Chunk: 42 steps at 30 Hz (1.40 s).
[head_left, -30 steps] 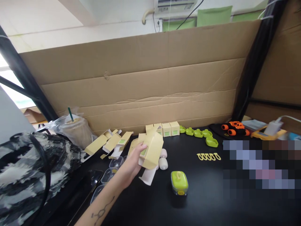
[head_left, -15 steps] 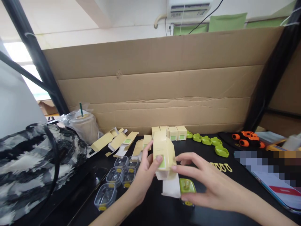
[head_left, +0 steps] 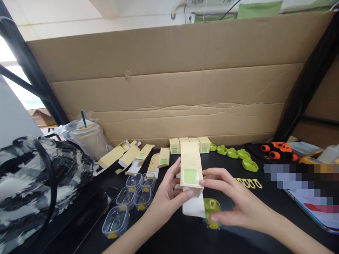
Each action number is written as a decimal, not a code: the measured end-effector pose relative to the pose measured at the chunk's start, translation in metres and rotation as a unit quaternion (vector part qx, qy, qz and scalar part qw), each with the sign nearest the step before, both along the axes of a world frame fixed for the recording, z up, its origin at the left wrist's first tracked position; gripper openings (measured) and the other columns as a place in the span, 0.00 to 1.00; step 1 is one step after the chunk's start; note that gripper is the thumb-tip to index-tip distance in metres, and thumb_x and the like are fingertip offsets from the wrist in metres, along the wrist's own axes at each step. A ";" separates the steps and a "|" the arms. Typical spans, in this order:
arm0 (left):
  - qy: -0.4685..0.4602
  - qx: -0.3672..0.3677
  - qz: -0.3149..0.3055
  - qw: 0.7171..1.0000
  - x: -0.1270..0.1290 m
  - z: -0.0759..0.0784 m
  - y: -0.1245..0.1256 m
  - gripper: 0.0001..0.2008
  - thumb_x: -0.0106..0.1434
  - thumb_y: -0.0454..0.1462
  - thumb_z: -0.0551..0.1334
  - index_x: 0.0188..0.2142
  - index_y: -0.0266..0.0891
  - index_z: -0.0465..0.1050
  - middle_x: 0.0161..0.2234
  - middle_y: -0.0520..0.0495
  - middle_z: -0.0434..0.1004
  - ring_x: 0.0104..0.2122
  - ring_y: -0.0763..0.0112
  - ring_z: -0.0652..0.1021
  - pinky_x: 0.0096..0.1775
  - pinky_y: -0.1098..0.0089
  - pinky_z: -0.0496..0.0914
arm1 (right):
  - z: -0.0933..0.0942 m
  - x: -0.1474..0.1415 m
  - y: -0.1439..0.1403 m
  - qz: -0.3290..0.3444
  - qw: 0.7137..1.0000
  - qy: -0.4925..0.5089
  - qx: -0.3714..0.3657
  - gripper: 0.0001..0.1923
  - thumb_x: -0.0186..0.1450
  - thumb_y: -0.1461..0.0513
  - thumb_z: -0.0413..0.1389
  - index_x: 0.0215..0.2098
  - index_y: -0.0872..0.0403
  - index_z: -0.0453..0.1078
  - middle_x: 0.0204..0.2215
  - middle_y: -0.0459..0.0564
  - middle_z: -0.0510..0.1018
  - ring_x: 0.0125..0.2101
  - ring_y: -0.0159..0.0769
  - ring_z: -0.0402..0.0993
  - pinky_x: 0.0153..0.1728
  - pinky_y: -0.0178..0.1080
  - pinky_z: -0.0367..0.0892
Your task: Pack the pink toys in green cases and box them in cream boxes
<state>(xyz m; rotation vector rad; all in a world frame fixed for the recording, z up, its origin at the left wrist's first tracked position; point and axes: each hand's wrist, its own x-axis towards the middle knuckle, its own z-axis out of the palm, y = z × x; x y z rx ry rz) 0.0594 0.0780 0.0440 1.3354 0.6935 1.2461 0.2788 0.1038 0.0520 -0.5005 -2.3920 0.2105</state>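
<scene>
Both hands, left (head_left: 166, 197) and right (head_left: 235, 204), pinch the carton (head_left: 191, 168) upright just above the green case (head_left: 212, 209), bottom flap open. Squaring the carton's walls before closing that flap seems advisable.

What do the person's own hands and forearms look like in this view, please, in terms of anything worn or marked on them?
Both forearms are bare, with no sleeves in view. The left hand and the right hand wear no gloves, and no rings, watch or bracelet can be seen. The fingers are slim, with short, plain nails. No marking shows on the visible stretch of either forearm.
</scene>
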 end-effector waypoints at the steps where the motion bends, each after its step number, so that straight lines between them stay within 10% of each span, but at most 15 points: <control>1: 0.006 -0.004 0.018 1.000 0.001 -0.002 0.000 0.35 0.56 0.35 0.67 0.59 0.55 0.55 0.56 0.46 0.62 0.48 0.63 0.73 0.46 0.65 0.70 | -0.001 -0.001 0.000 -0.004 1.000 0.001 0.007 0.21 0.66 0.61 0.56 0.56 0.48 0.57 0.48 0.55 0.66 0.45 0.41 0.69 0.42 0.42 0.70; 6: 0.010 -0.011 0.008 1.000 0.004 -0.012 -0.003 0.43 0.54 0.35 0.70 0.59 0.66 0.48 0.50 0.51 0.63 0.45 0.66 0.74 0.44 0.65 0.72 | -0.008 -0.006 -0.004 -0.019 0.997 0.036 0.071 0.07 0.68 0.63 0.52 0.44 0.52 0.61 0.29 0.48 0.72 0.27 0.36 0.68 0.27 0.38 0.65; 12: 0.079 0.049 -0.089 0.992 0.001 -0.010 -0.008 0.19 0.64 0.34 0.58 0.52 0.58 0.68 0.57 0.51 0.53 0.55 0.62 0.68 0.52 0.64 0.69 | -0.011 -0.009 -0.005 -0.009 0.993 0.042 0.113 0.07 0.69 0.67 0.49 0.45 0.55 0.60 0.28 0.49 0.72 0.26 0.35 0.66 0.26 0.37 0.62; 17: 0.145 0.095 -0.148 0.974 -0.006 -0.003 -0.012 0.39 0.54 0.26 0.62 0.60 0.61 0.53 0.61 0.49 0.42 0.58 0.55 0.64 0.56 0.57 0.66 | -0.012 -0.006 -0.005 -0.003 0.994 0.063 0.092 0.08 0.69 0.69 0.48 0.46 0.54 0.60 0.29 0.49 0.71 0.28 0.35 0.65 0.27 0.37 0.63; 21: 0.218 0.132 -0.131 0.958 -0.008 -0.002 -0.013 0.49 0.50 0.27 0.66 0.61 0.68 0.45 0.63 0.51 0.37 0.57 0.55 0.64 0.54 0.58 0.69 | -0.013 -0.003 -0.006 0.006 0.993 0.088 0.075 0.10 0.68 0.69 0.49 0.47 0.54 0.60 0.30 0.48 0.70 0.29 0.35 0.65 0.28 0.37 0.64; 32: 0.072 0.075 -0.010 0.994 0.001 0.000 -0.006 0.17 0.65 0.36 0.59 0.51 0.59 0.69 0.52 0.51 0.61 0.52 0.64 0.69 0.52 0.65 0.68 | -0.004 -0.001 -0.003 0.037 0.995 0.036 0.081 0.28 0.63 0.48 0.57 0.55 0.53 0.57 0.36 0.52 0.73 0.34 0.37 0.71 0.33 0.38 0.70; 42: 0.125 0.060 -0.008 0.990 0.001 0.004 -0.012 0.16 0.65 0.43 0.57 0.52 0.56 0.70 0.55 0.49 0.61 0.56 0.59 0.65 0.56 0.57 0.64 | -0.004 -0.002 -0.007 -0.031 0.982 0.081 0.165 0.03 0.67 0.63 0.56 0.39 0.50 0.71 0.26 0.45 0.74 0.26 0.32 0.70 0.30 0.36 0.67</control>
